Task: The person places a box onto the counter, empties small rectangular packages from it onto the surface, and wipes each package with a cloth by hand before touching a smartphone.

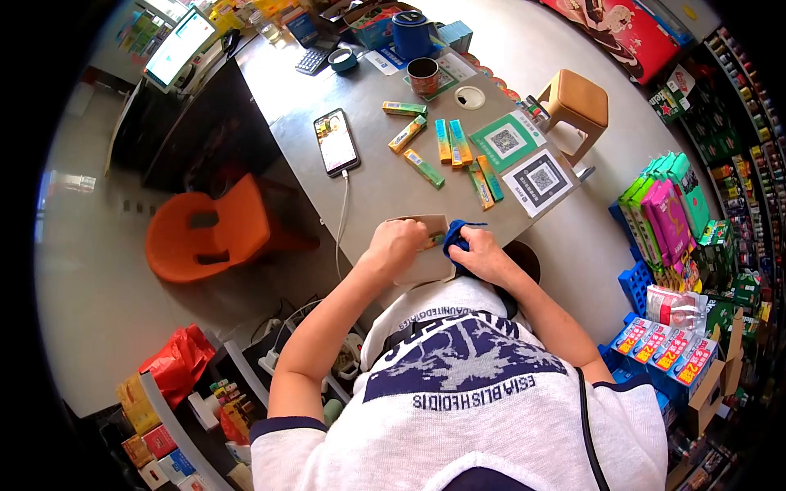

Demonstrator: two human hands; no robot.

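Observation:
My left hand (399,247) is closed, its fingers bent over the near left side of a small open cardboard box (427,268) at the table's edge. Whatever those fingers hold is hidden; a bit of green and yellow shows inside the box beside them. Bunched in my right hand (483,255) is a blue cloth (461,236), pressed against the right side of the box. Beyond the box, slim yellow-and-green packs (423,168) lie scattered on the grey table (381,200), several in all, some of them side by side in pairs.
A phone (336,143) with a lit screen and a charging cable lies at the left. Two QR-code cards (538,182) lie at the right edge. Farther back stand an open tin (423,76) and a blue container (411,34). An orange chair (209,229) and a stool (575,105) flank the table.

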